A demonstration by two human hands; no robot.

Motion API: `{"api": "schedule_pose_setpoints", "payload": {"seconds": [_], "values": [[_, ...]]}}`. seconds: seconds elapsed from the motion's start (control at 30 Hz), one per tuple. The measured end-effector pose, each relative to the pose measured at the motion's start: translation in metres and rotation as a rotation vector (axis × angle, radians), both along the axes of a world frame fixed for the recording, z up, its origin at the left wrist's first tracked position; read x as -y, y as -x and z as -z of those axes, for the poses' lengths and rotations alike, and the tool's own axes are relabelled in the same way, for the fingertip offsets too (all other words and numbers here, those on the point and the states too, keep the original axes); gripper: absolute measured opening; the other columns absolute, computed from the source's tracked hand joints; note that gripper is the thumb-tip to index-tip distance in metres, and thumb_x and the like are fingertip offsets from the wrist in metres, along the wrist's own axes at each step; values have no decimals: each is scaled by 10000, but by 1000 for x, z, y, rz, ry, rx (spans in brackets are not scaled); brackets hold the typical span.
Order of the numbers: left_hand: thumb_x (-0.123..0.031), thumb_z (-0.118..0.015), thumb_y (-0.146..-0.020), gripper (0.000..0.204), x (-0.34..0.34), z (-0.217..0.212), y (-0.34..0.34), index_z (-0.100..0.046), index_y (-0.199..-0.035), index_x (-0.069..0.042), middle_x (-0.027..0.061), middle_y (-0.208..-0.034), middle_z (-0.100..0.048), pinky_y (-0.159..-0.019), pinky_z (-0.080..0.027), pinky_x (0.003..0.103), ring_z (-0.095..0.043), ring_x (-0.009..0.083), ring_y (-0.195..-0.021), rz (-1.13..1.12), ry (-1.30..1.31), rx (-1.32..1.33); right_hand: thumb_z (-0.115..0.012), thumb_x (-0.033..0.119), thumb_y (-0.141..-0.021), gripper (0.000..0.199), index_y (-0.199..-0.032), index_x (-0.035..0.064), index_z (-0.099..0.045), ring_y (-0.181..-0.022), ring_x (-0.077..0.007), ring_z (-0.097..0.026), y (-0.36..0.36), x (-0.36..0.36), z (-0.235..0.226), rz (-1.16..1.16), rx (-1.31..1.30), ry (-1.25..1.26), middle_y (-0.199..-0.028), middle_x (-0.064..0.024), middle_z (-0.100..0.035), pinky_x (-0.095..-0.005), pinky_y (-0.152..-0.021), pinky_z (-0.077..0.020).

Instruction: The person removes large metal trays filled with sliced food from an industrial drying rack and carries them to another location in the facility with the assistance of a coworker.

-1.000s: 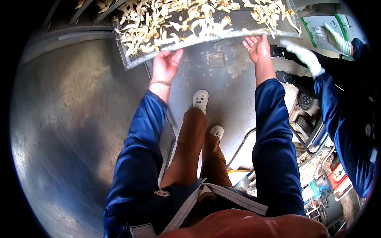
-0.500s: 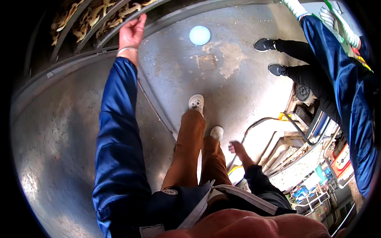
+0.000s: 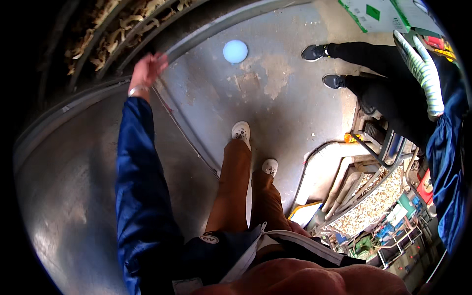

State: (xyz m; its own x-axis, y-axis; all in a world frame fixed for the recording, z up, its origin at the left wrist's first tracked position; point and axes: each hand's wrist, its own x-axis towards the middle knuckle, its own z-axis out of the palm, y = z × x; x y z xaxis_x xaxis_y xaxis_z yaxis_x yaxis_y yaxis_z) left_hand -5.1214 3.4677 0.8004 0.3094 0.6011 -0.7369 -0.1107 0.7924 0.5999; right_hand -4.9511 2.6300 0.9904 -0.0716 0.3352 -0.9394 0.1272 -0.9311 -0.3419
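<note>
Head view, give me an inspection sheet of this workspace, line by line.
Surface: grey metal floor, stained, with a pale round spot.
Job's things: rack of trays holding pale strips, at upper left.
Clutter: bin of pale pieces and metal frame at lower right.
Hands: left hand raised at the rack edge; right hand low by the thigh, mostly hidden.
Cables: nothing seen.
Surroundings: co-worker in dark trousers with a striped glove.
</note>
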Motion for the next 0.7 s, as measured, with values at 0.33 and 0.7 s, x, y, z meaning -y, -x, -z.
{"api": "schedule_pose_setpoints", "payload": {"seconds": [0.33,0.7], "values": [[-123,-448,-840,119,267,-129,99,-555,-812,-80,99,-863,-641,-633,-533,393,-633,263,-741,-259,424,87,-533,153,-907,217,-1079,23,-558,-768,-91,-528,-145,-429,-112,528,278,-805,-874,-13,-586,-232,-670,-441],[-134,-451,-876,290,289,-302,141,-465,-1151,-40,137,-1015,-604,-738,-513,395,-610,261,-868,-444,55,92,-530,162,-884,270,-1098,-1,-505,-911,-221,-555,-127,-758,-461,856,-481,-1575,-1007,-114,-545,-351,-826,-481]]}}
